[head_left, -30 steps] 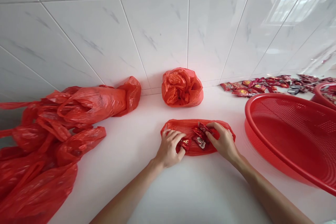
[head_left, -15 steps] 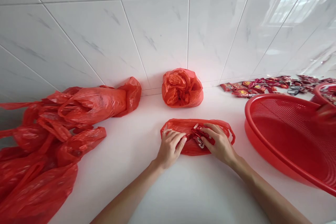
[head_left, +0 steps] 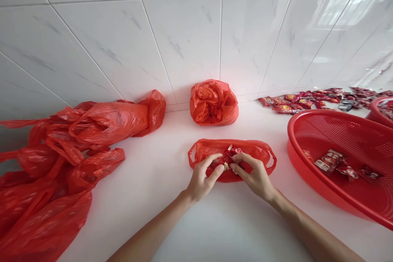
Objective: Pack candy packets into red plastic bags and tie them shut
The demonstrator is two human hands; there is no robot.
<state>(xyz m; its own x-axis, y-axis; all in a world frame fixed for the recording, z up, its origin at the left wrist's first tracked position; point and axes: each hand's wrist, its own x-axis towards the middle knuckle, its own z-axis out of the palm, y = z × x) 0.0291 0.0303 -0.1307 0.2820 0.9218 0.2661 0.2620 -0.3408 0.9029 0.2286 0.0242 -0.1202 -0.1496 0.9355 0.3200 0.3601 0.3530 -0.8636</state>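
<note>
Shiny red wrapped packets (head_left: 236, 150) lie in a low, open red plastic bag (head_left: 211, 144), its loop handles flopped at either end, on a smooth white desk (head_left: 138, 196). Left hand (head_left: 201, 178) and right hand (head_left: 258, 176) reach into it, fingers bent around the packets; whether they pinch any is unclear. At right, a round red perforated plastic basket (head_left: 322, 196) holds several packets on its floor. A narrow strip of desk separates bag from basket; a wider stretch reaches left to heaped red plastic bags (head_left: 61, 151).
</note>
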